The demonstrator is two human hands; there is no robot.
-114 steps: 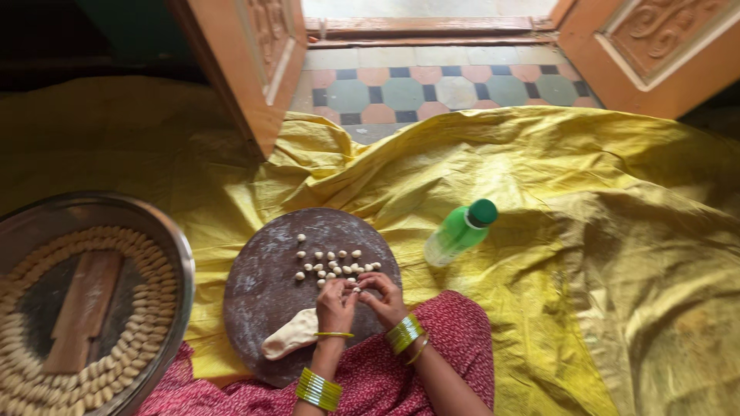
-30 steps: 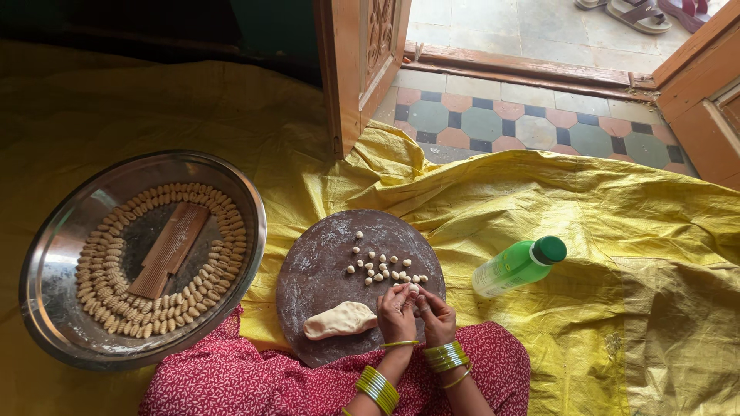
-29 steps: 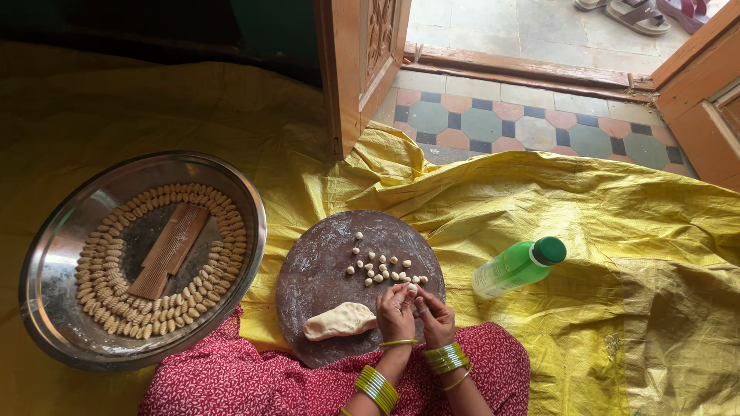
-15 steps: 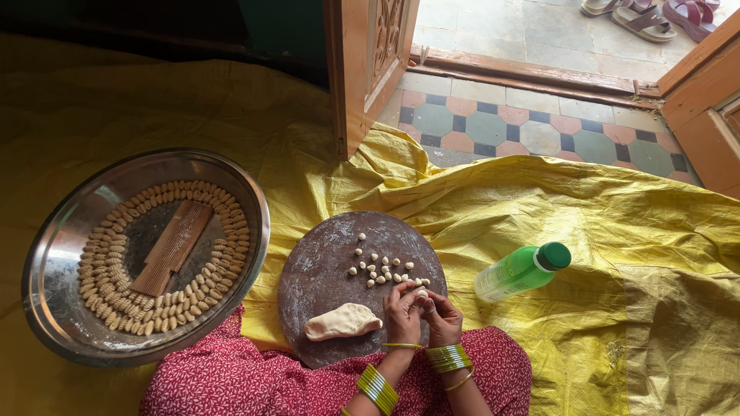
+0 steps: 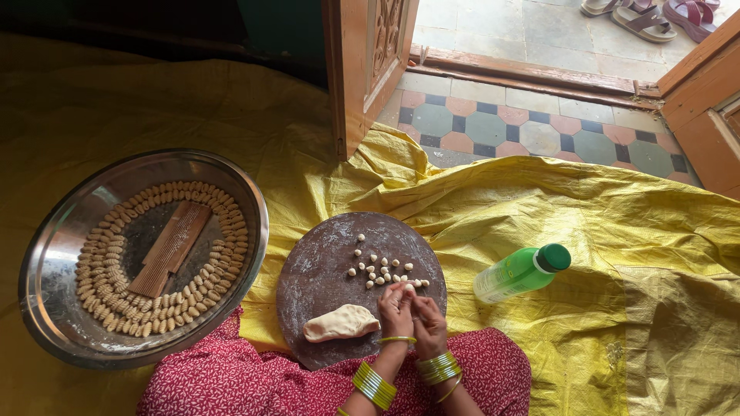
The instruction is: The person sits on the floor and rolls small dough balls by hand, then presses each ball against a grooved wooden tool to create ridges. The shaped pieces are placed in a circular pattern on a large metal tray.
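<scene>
Sat on a yellow tarp (image 5: 586,254) by an open door (image 5: 368,69), left hand (image 5: 395,310) and right hand (image 5: 428,323) pinched together on one dough bit (image 5: 408,288) over one round board (image 5: 324,270), one tray (image 5: 54,254), one bottle (image 5: 520,273) nearby.

Two bare hands are seen at the lower edge of the view: left hand (image 5: 395,310), right hand (image 5: 428,322). No sleeves are worn over the forearms. A stack of green-and-gold bangles (image 5: 374,384) is worn on the left forearm, with one thin gold bangle (image 5: 397,339) nearer the wrist. A similar stack of green and gold bangles (image 5: 438,367) is worn on the right wrist. The lap is covered by a red garment (image 5: 231,381) printed with small pale dots. No rings can be made out.
</scene>
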